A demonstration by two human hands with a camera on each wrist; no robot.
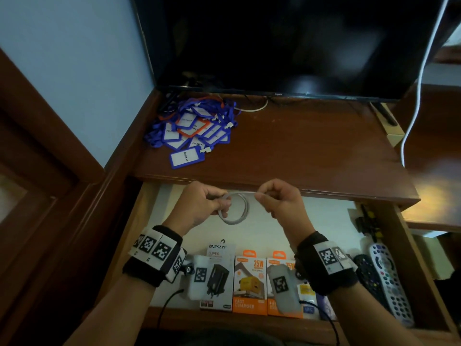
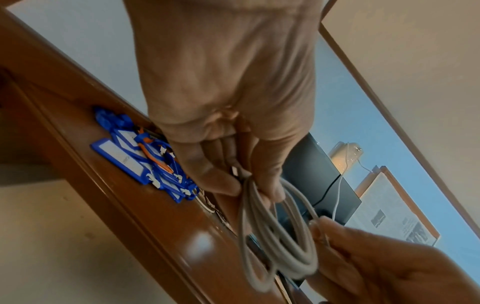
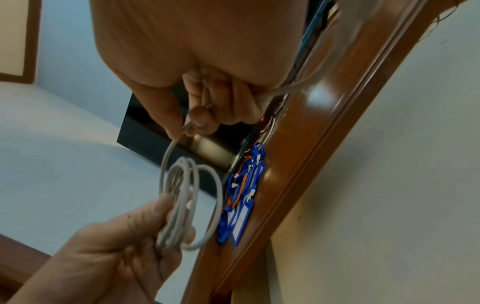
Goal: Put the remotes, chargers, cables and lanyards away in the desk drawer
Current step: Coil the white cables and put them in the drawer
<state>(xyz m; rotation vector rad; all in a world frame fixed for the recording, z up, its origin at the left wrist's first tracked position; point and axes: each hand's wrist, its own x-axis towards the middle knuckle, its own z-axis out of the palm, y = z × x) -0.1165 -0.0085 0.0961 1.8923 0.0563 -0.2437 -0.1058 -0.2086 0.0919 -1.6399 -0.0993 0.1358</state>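
Left hand (image 1: 199, 204) pinching a coiled white cable (image 1: 235, 211) above the open drawer (image 1: 334, 213), right hand (image 1: 279, 201) pinching the cable's loose end at 3 o'clock of the coil, charger boxes (image 1: 249, 283) and remotes (image 1: 388, 278) in the drawer, lanyards (image 1: 194, 128) heaped on the tabletop (image 1: 311, 146) at 11 o'clock

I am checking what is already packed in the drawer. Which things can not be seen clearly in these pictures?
- Third charger box: head view, covered by the right wrist camera.
- Dark remote: head view, partly behind the right wristband.
- Cable end in the right hand: connector hidden by the fingers in every view.
- Drawer back: under the desk edge.
- Lanyards: print blurred in the left wrist view.
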